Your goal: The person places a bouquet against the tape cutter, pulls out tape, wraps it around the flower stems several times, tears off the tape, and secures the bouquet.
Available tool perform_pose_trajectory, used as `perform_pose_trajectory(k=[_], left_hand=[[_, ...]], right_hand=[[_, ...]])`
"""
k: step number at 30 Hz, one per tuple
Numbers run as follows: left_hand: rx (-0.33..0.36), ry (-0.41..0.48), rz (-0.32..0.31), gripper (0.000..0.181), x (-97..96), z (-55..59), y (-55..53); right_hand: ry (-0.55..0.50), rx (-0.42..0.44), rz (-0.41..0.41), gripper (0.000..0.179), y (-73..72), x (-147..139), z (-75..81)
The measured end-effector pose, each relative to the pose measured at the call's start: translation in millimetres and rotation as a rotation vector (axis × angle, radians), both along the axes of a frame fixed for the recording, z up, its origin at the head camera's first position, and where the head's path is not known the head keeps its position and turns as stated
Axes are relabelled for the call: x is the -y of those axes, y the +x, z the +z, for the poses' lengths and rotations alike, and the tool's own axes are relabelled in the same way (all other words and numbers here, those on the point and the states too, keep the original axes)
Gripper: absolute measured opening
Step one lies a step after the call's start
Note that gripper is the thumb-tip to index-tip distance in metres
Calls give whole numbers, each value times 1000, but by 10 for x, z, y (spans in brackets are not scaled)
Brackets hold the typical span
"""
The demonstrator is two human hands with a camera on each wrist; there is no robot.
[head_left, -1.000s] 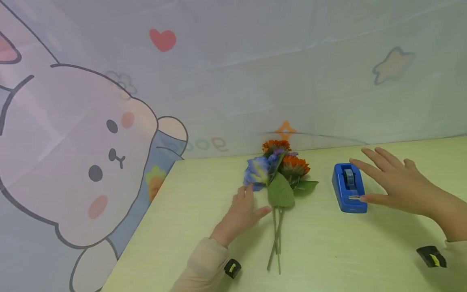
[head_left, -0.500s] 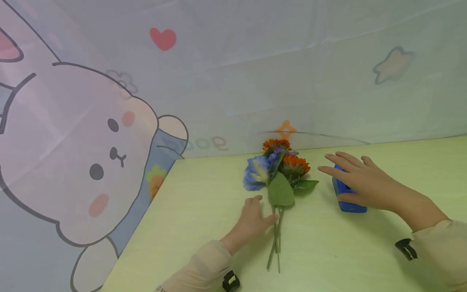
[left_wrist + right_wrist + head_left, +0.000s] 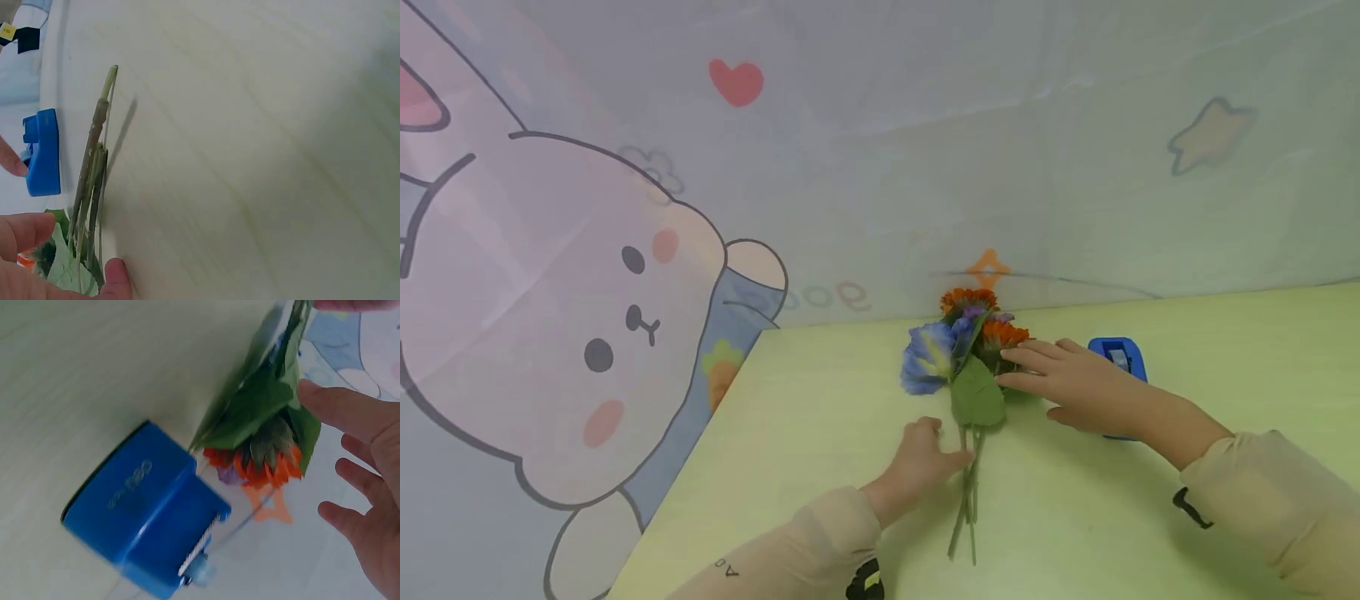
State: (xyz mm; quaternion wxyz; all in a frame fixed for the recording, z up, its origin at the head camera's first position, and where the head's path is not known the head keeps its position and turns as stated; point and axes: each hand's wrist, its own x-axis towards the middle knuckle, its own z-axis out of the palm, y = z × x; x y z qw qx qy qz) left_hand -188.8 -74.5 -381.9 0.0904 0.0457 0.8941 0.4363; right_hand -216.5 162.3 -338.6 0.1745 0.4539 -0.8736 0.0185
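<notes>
A bunch of artificial flowers lies on the table, with a blue flower (image 3: 925, 358), orange flowers (image 3: 967, 298), a broad green leaf (image 3: 977, 396) and crossed stems (image 3: 967, 500). My left hand (image 3: 916, 467) is beside the stems below the leaf, its thumb reaching to them. In the left wrist view the stems (image 3: 92, 156) run between spread thumb and finger, ungripped. My right hand (image 3: 1086, 387) extends its fingers over the orange flower at the right, partly covering it. In the right wrist view its fingers are spread beside the leaves (image 3: 256, 406); contact is unclear.
A blue tape dispenser (image 3: 137, 500) stands right of the bunch, partly hidden by my right hand in the head view. The pale yellow-green table (image 3: 820, 392) meets a printed cloth backdrop (image 3: 880, 167) behind the flowers.
My right hand has moved left, from the tape dispenser to the orange flower. My left hand has slid down and right from the blue flower to the stems. The flowers have not moved.
</notes>
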Motion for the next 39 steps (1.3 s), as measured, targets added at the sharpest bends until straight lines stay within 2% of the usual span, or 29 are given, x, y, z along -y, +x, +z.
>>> perform_pose_trajectory(k=[4,8,12,19,24,29,32,35,39], left_hand=[[23,-5,13,64,-26,-23,13],[60,11,36,66,-86,-4,43],[39,13,40,65,-136,28,52],[-13,20,32,61,-136,36,79],[-9,90,39,64,-152,50,107],[25,150,72,53,-155,49,137],[56,174,92,49,-155,59,141],[64,226,86,38,-152,66,133],[66,295,66,21,-139,71,117]], right_hand=[[-13,-14,79,68,-43,162,-86],[-37,-70,154,65,-96,299,-174],[-41,-97,198,61,-137,427,-231],[59,-80,196,55,-158,616,-267],[116,-95,174,44,-171,690,-282],[169,-145,157,34,-200,730,-338],[168,-179,172,30,-228,752,-358],[148,-196,201,26,-253,776,-368],[91,-173,235,22,-281,809,-375]])
